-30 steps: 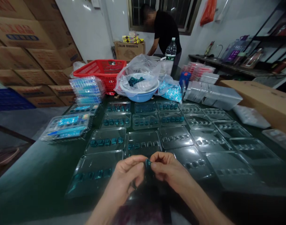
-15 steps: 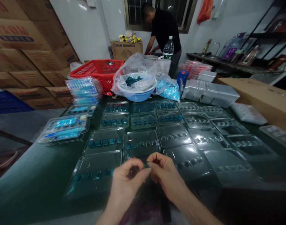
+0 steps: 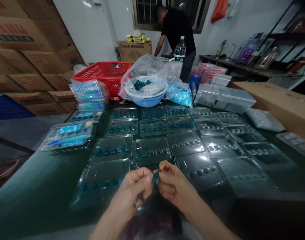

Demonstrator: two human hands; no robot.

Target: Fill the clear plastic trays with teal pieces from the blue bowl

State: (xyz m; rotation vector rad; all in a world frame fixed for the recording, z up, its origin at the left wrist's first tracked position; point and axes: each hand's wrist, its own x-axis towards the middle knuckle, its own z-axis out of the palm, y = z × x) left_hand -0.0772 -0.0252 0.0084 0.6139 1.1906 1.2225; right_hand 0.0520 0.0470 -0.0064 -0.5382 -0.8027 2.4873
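Close together over the near side of the table, my left hand (image 3: 139, 183) and my right hand (image 3: 173, 180) are both closed in a pinch. Between their fingertips shows a small teal translucent piece (image 3: 156, 176), partly covered by the fingers. Clear plastic trays (image 3: 152, 143) lie in rows just beyond. Blocky teal pieces (image 3: 112, 150) fill slots in the left trays. One middle tray has teal in only some slots, while the trays on the right (image 3: 222, 146) look colourless. A near-left tray (image 3: 104, 166) sits beside my left hand.
A blue basin (image 3: 148, 101) with a plastic bag of teal pieces stands at the back beside a red basket (image 3: 102, 71). Packed clear cases (image 3: 69, 135) are at left, stacked plastic boxes (image 3: 225, 98) and a carton (image 3: 275, 100) at right. A person (image 3: 179, 33) bends behind.
My left fingers have curled from a loose ring into a tighter pinch. The teal piece now shows between both hands' fingertips. The trays stay where they were.
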